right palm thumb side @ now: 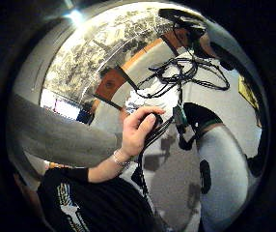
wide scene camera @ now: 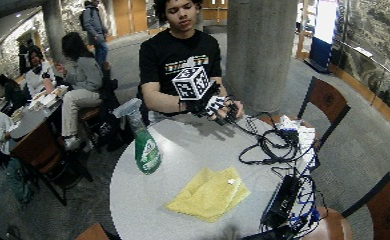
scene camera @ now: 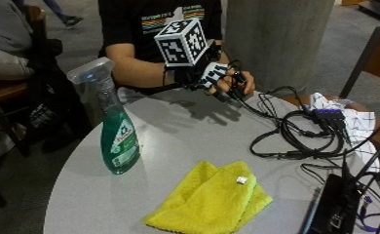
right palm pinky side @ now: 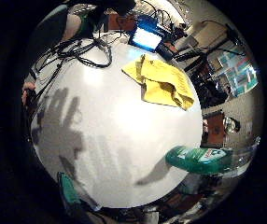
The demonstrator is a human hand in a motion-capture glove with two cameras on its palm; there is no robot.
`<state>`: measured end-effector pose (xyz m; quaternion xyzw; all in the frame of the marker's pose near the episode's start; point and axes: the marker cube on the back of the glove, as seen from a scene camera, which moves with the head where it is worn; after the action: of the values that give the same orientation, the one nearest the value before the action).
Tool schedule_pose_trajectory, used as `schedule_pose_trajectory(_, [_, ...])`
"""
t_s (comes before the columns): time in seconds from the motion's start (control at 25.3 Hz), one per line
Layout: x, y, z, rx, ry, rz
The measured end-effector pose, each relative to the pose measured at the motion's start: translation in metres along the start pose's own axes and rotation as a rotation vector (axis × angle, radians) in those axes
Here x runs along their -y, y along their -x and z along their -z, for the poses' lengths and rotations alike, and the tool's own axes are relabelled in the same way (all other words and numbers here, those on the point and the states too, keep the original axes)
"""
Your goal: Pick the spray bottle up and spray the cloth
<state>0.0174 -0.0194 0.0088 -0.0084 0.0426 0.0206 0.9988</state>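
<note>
A green spray bottle with a clear trigger head stands upright on the left of the round grey table. It also shows in the little finger side view at the table's rim. A crumpled yellow cloth lies near the front edge, right of the bottle. My gloved right hand hovers above the table's far edge, palm down, fingers relaxed and holding nothing. It is well away from both bottle and cloth. Beside it, the bare left hand grips a small black object with cables.
Black cables loop across the table's right side. A black device lies at the front right, with a white checked cloth behind the cables. A dark chair stands right of a concrete pillar.
</note>
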Motion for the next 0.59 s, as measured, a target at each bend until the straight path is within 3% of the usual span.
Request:
schedule_pose_trajectory(0.24, [-0.064,-0.002,0.012,0.016,-0.040,-0.051])
schedule_pose_trajectory(0.59, [-0.197,-0.007,0.054,-0.049,-0.268,-0.242])
